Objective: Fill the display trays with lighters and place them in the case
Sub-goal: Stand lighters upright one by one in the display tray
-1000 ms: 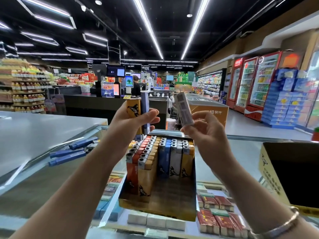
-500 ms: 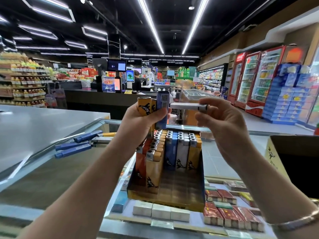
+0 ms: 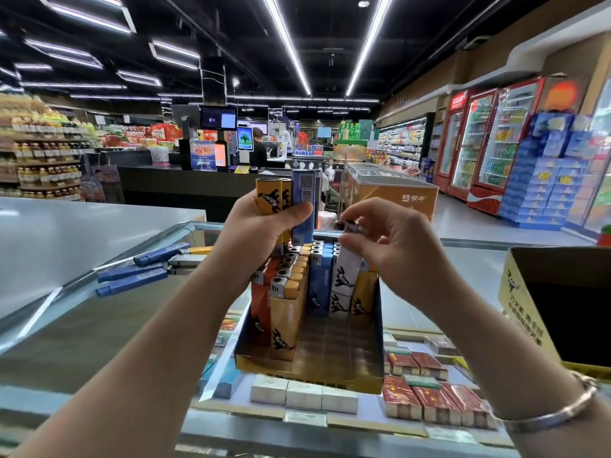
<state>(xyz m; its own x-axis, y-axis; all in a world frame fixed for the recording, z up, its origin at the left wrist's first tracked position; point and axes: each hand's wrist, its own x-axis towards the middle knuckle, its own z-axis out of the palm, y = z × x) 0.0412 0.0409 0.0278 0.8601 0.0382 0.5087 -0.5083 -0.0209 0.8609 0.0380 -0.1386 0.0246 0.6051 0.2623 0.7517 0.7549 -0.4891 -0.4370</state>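
White plastic shows between the fingers of your right hand: thumb and fingertips pinch the metal top of a white lighter that stands upright and sits partly down among the back rows of the display tray. Your right forearm reaches in from the lower right with a silver bracelet at the wrist. Your left hand is raised just above the tray's back left corner, fingers curled round a bundle of lighters, two orange and one blue, held upright with their metal tops pointing down. The tray is a dark cardboard box standing on the glass tabletop, its back half filled with upright orange, blue, white and yellow lighters, each printed with a black animal figure; its front half is bare cardboard. Loose blue lighters lie on the glass well to the left.
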